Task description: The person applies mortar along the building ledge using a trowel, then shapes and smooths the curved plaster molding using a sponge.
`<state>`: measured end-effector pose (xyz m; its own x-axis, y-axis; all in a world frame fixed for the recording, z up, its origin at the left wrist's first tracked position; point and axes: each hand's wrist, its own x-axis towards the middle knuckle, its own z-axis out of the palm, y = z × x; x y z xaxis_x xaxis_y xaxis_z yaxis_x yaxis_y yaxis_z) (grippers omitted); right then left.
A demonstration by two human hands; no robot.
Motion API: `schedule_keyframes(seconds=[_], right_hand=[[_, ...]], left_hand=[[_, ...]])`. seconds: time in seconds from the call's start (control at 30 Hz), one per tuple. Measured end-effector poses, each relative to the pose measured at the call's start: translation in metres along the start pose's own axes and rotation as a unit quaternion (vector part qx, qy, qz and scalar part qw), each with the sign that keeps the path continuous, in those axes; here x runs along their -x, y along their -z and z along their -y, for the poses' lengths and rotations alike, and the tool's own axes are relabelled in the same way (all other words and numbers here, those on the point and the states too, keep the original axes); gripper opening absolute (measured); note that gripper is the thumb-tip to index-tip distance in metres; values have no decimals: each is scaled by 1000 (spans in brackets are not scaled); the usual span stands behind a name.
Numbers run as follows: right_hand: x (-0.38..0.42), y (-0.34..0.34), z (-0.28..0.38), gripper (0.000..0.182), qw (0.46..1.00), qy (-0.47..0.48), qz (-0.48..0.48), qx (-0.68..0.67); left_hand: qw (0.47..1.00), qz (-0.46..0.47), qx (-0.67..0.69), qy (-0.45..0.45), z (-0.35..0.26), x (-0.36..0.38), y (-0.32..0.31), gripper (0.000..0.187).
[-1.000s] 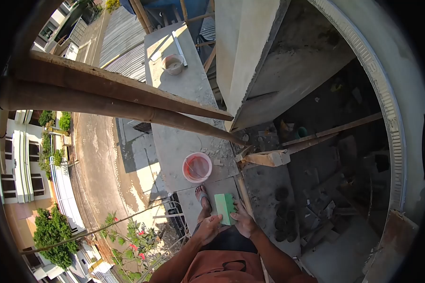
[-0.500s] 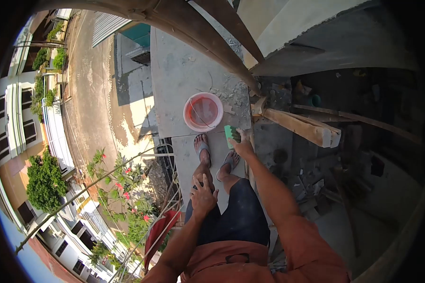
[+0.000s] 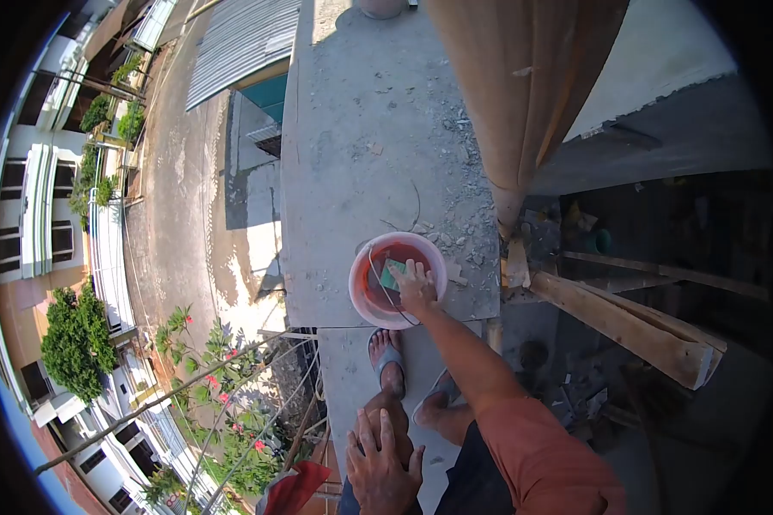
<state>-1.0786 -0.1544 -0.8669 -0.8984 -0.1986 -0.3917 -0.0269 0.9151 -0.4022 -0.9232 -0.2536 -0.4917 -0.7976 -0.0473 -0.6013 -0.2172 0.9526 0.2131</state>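
Observation:
A pink bucket [image 3: 441, 262] with a thin wire handle stands on the concrete slab, holding murky water. My right hand [image 3: 418, 290] reaches down inside it, fingers closed on a green sponge [image 3: 392, 274] at the water. Part of the sponge is hidden under the fingers. Lower in the view, my left hand [image 3: 381, 468] rests on my left knee with its fingers spread and nothing held. My feet in grey sandals [image 3: 388, 360] are just behind the bucket.
Debris [image 3: 464, 249] lies on the slab [image 3: 352, 146] around the bucket. To the right are a thick wooden post [image 3: 524, 94], a wooden beam [image 3: 627, 326] and a dark lower space. The slab's left edge drops to a street [image 3: 167, 172]; a flowering bush [image 3: 223, 386] grows below.
My right hand has moved with the sponge from beside the bucket down into it. The view has shifted forward, and my left hand still rests on the knee.

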Motion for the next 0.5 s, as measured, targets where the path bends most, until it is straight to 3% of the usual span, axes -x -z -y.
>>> schedule_keyframes(seconds=[0.03, 0.1, 0.13, 0.3, 0.37, 0.4, 0.47, 0.5], right_hand=[[-5, -7, -3, 58, 998, 23, -10, 54], [-11, -16, -8, 54, 993, 55, -28, 102], [-13, -20, -9, 51, 986, 81, -38, 143], [-15, -26, -9, 47, 967, 144, -102, 182], [-7, 0, -1, 51, 994, 63, -17, 83], [-9, 14, 2, 51, 994, 63, -24, 89], [0, 38, 12, 58, 985, 74, 119, 100], [5, 47, 19, 58, 985, 73, 114, 106]], left_hand=[[1000, -10, 4, -3, 1, -1, 0, 88], [1000, 3, -1, 8, 3, 0, -6, 70], [999, -31, -9, 4, 6, -1, -11, 83], [999, -32, -41, -12, 10, -5, -16, 83], [997, -38, -62, -30, 5, -4, -9, 89], [998, -20, -50, -15, 0, -8, -5, 86], [999, -7, -34, -8, -5, -10, -4, 83], [1000, -15, -14, -8, -1, -9, -11, 80]])
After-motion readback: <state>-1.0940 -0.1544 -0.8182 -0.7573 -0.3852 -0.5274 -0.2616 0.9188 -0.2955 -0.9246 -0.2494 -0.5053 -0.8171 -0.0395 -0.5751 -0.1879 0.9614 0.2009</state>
